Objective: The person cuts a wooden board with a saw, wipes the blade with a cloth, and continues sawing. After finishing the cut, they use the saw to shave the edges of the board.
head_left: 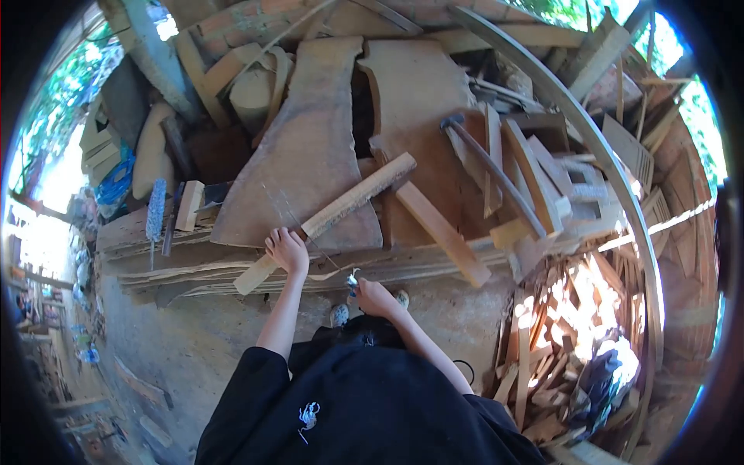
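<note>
My left hand (287, 252) rests at the front edge of a large brown wooden slab (294, 139), its fingers slightly apart, next to the lower end of a rough-edged wooden bar (360, 194). A pale wooden strip (256, 275) sticks out below that hand. Nearer my body, my right hand (375, 298) is closed round a small blue and white object (353, 282), mostly hidden by the fingers. Thin lines, perhaps wire or string, run over the slab toward this object. A second slab (422, 93) lies to the right.
Another wooden bar (442, 232) and a long-handled hammer (496, 174) lie to the right. A blue-grey brush (156, 211) is at the left. Offcuts (554, 341) are heaped at lower right, beside a long curved metal strip (612, 159). Stacked boards (194, 283) form the front edge.
</note>
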### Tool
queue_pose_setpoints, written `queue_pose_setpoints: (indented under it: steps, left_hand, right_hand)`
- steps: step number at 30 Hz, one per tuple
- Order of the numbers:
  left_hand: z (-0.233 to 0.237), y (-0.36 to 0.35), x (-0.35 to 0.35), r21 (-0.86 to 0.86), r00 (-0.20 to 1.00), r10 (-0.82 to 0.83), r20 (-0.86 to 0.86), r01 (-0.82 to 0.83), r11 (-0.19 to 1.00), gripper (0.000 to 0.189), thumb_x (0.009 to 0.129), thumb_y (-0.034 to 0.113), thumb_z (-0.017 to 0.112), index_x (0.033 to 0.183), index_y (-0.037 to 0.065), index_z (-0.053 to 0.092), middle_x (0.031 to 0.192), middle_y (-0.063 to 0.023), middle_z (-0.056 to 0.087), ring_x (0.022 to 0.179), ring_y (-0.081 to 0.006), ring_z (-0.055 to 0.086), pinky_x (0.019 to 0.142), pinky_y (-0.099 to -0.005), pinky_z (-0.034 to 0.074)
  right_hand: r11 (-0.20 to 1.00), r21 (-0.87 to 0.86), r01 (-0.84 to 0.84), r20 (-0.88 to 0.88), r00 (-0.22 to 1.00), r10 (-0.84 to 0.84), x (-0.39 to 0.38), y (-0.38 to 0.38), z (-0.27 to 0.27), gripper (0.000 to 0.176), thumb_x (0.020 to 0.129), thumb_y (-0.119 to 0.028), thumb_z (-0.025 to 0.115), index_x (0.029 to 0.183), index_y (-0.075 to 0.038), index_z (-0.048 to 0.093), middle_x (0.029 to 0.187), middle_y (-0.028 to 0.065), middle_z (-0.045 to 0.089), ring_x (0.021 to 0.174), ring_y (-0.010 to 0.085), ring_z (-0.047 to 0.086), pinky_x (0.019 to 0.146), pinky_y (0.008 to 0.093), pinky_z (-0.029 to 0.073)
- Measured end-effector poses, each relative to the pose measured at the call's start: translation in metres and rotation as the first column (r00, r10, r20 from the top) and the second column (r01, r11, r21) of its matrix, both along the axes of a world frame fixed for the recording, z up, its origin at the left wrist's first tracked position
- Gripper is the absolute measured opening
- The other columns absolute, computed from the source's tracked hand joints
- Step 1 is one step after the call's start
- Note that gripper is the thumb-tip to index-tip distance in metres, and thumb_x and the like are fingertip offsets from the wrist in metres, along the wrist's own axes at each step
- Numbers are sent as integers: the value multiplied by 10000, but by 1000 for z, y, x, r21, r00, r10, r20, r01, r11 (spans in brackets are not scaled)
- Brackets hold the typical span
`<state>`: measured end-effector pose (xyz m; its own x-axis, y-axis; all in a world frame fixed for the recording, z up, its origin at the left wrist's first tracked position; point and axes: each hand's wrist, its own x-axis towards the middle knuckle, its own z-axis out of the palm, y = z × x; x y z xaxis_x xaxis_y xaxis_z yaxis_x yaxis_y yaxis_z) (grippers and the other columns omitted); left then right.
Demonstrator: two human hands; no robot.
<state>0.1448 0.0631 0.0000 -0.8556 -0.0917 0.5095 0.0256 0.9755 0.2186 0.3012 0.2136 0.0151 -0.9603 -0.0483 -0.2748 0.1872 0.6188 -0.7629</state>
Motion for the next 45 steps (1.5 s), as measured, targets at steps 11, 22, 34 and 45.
queue_pose_setpoints:
  steps: [11, 22, 34, 45]
  left_hand:
    - [12, -9, -3, -163, 993, -110, 33, 114, 980, 149, 714, 181, 522, 784, 74, 444, 819, -99, 494, 828, -273, 457, 715, -416, 340]
    - [-5, -23, -70, 37, 925, -380, -1, 379, 924, 108, 712, 155, 500, 784, 74, 504, 786, -101, 560, 800, -276, 508, 684, -426, 396]
    - [-2, -28, -67, 177, 886, -462, 18, 453, 874, 117, 732, 148, 497, 797, 54, 521, 787, -110, 565, 825, -275, 518, 712, -390, 416]
    - [-2, -45, -60, 208, 822, -568, 26, 552, 808, 173, 740, 137, 524, 876, 29, 521, 877, -120, 551, 887, -274, 500, 796, -380, 410]
  right_hand:
    - [996, -14, -91, 81, 992, 92, -18, 24, 12, 294, 872, -219, 415, 892, 64, 493, 785, 298, 572, 763, 447, 557, 680, 511, 420]
    - [966, 146, 214, -11, 977, -214, -32, -63, 30, 308, 878, -246, 435, 772, 42, 448, 730, 307, 561, 691, 452, 554, 599, 521, 432]
    - [917, 205, 342, 161, 913, -376, 52, -78, 73, 267, 887, -227, 439, 873, 23, 532, 723, 262, 563, 739, 430, 560, 619, 468, 413]
    - [870, 101, 483, -47, 875, -481, 16, -88, 96, 258, 889, -220, 463, 799, 16, 519, 584, 144, 556, 534, 273, 571, 512, 372, 417]
